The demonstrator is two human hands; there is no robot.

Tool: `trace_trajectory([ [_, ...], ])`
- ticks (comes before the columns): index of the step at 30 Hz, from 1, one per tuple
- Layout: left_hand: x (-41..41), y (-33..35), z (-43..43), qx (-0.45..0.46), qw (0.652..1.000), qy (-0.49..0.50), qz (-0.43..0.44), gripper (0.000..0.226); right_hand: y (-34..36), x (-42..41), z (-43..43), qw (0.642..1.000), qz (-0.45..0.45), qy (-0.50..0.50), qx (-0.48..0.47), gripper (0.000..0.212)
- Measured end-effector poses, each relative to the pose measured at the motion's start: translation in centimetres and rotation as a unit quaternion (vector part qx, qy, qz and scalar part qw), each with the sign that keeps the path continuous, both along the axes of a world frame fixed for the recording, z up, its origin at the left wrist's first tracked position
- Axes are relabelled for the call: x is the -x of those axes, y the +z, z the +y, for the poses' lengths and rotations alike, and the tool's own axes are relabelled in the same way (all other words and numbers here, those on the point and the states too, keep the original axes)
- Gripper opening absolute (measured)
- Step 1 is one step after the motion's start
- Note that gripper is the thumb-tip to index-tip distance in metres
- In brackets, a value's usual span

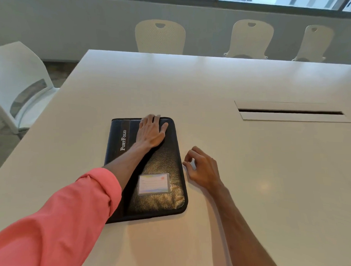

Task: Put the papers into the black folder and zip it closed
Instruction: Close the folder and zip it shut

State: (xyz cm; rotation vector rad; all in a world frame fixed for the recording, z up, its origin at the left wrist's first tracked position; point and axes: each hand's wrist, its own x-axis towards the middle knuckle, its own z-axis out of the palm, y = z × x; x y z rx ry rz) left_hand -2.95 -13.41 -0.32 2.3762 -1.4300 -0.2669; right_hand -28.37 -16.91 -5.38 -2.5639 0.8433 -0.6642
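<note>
Black folder [161, 172] lies flat, closed, on white bench [248, 175], near left part. Left hand [151, 132] spread flat, palm pressing folder's far end, grasping nothing. Right hand [201, 167] just beside folder's right edge, fingers curled, thumb and forefinger pinched at edge; whether zip pull held, cannot tell.

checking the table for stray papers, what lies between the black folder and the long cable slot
In the head view, only bare white tabletop lies between the black zippered folder and the long rectangular cable slot; no papers show.
</note>
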Motion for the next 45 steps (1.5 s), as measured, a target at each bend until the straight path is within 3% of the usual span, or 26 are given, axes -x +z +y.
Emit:
trace_trajectory([
  [6,-0.8,-0.7,-0.3,0.057,0.998,0.002,0.016,0.048,-0.4,-0.8,-1.7,1.0,-0.01,-0.004,0.003,0.019],
  [12,-0.5,-1.0,-0.2,0.076,0.997,-0.01,0.015,0.047,0.4,-3.6,-3.1,0.998,-0.015,-0.057,0.011,0.018],
  [22,-0.4,-1.3,0.2,0.077,0.997,-0.018,0.005,0.049,0.4,-2.8,-3.3,1.0,-0.011,-0.017,0.006,0.021],
  [28,-0.4,-0.6,0.3,0.101,0.994,-0.019,0.02,0.047,0.8,-3.5,-3.2,0.999,-0.016,-0.04,0.006,0.018],
  [36,-0.2,-0.9,0.3,0.082,0.996,-0.018,0.019,0.043,1.3,-0.9,-3.9,0.992,0.045,0.077,-0.093,0.018],
  [45,0.1,-0.6,0.8,0.083,0.995,-0.04,0.032,0.041,1.6,-3.9,-3.4,0.997,-0.031,-0.063,-0.038,0.017],
])
